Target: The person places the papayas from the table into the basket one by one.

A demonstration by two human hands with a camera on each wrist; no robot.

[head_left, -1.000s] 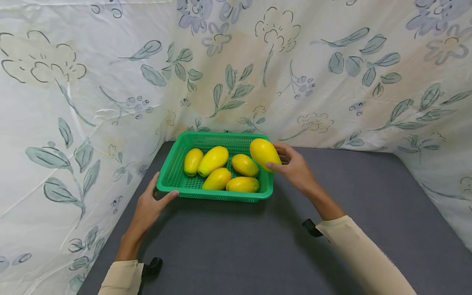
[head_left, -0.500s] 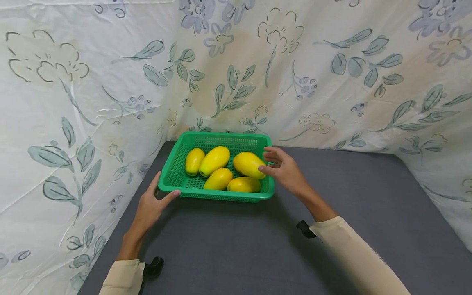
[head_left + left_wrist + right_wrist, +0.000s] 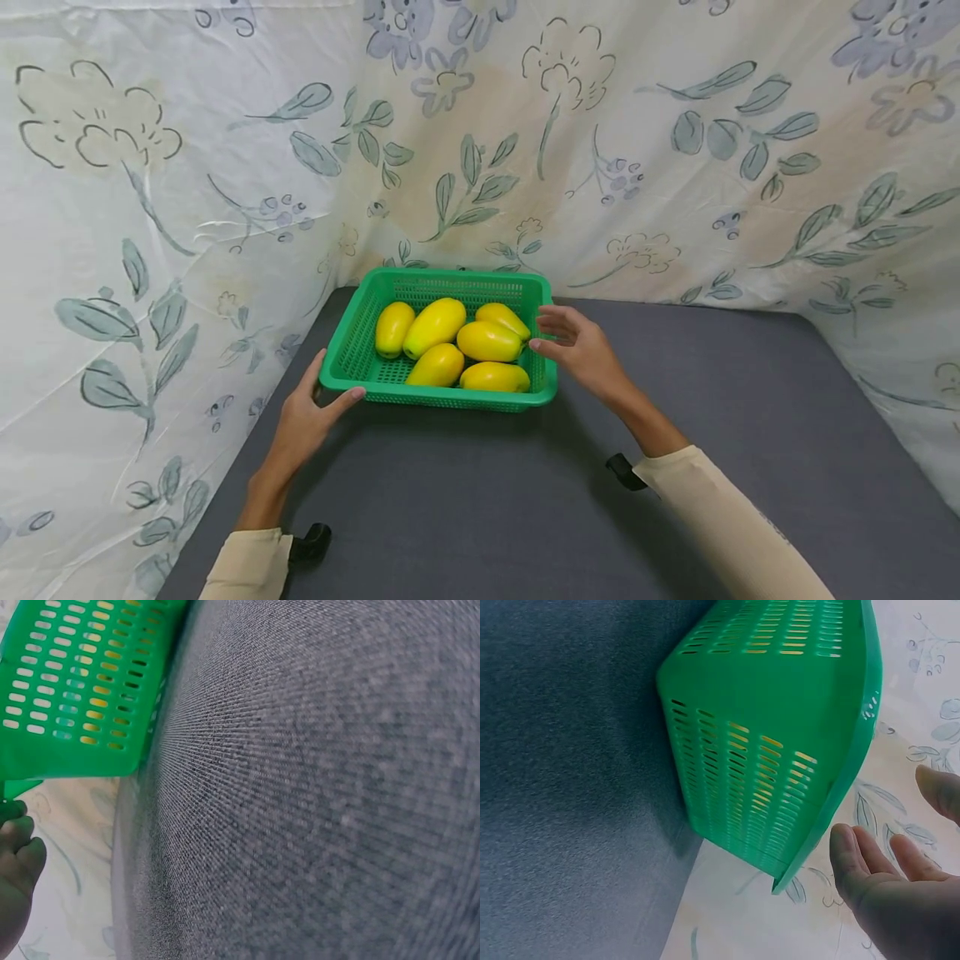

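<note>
A green plastic basket (image 3: 442, 396) with slotted walls stands on the grey cloth in the head view, several yellow mangoes lying in it. My left hand (image 3: 303, 421) holds its front left corner, thumb on the front rim and fingers along the left side. My right hand (image 3: 573, 342) is at the right rim, fingers loosely bent and holding nothing. Closest to its thumb is a mango (image 3: 489, 342), which rests against another mango (image 3: 504, 318) behind it. The right wrist view shows the right fingers (image 3: 847, 859) apart from one another beside the rim.
Grey cloth (image 3: 480, 500) covers the table in front of the basket and to its right. Floral fabric (image 3: 480, 167) hangs behind and on the left, close to the basket's back edge. Black wrist straps (image 3: 311, 543) show at both sleeves.
My right hand has lowered the mango it held into the basket and let go of it. That mango then shifted left, and the one behind shows again. The left hand stays in place.
</note>
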